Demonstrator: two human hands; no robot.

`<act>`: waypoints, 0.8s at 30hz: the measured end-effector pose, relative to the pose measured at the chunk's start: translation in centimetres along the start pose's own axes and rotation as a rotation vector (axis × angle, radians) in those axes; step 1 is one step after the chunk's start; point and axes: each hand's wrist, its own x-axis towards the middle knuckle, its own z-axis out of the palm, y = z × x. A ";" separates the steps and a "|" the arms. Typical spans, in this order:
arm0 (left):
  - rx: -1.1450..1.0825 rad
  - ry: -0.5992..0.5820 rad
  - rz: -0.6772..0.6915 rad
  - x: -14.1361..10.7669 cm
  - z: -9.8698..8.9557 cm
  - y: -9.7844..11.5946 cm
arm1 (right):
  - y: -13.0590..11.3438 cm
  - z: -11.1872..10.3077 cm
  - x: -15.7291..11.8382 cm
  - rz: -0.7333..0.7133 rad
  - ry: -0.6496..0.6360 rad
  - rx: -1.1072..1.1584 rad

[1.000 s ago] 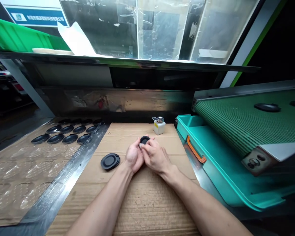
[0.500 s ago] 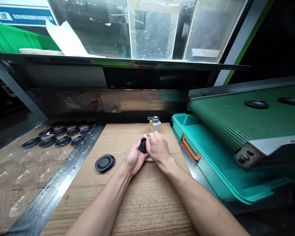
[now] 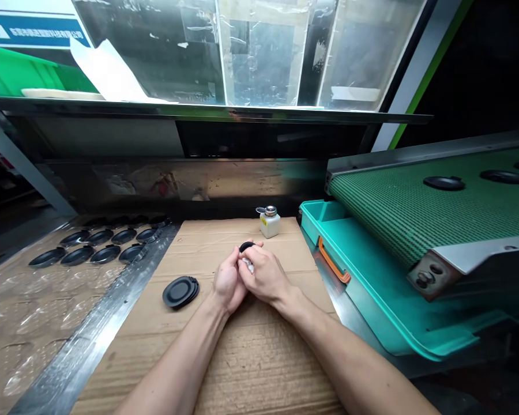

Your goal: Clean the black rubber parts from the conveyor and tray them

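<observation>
L hand point(image 3: 229, 282), R hand point(image 3: 263, 275) closer, black disc point(image 3: 245, 246) between

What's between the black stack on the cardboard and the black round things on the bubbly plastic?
Brown cardboard, then a shiny metal strip, as the head view shows.

matt black disc point(image 3: 180, 292) — rough cardboard point(image 3: 263, 369) — glossy teal plastic tray point(image 3: 372, 323)
</observation>
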 end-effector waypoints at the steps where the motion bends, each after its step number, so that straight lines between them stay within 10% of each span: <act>1: -0.003 -0.005 0.000 0.0 -0.1 0.1 | 0.1 -0.2 -0.2 -0.013 -0.031 -0.041; 14: 0.042 -0.090 0.095 -0.1 0.4 -0.7 | 2.4 -1.4 0.6 0.097 0.170 -0.197; 24: -0.051 -0.046 0.066 0.6 -0.6 0.2 | 1.7 0.1 -0.1 0.124 0.069 -0.239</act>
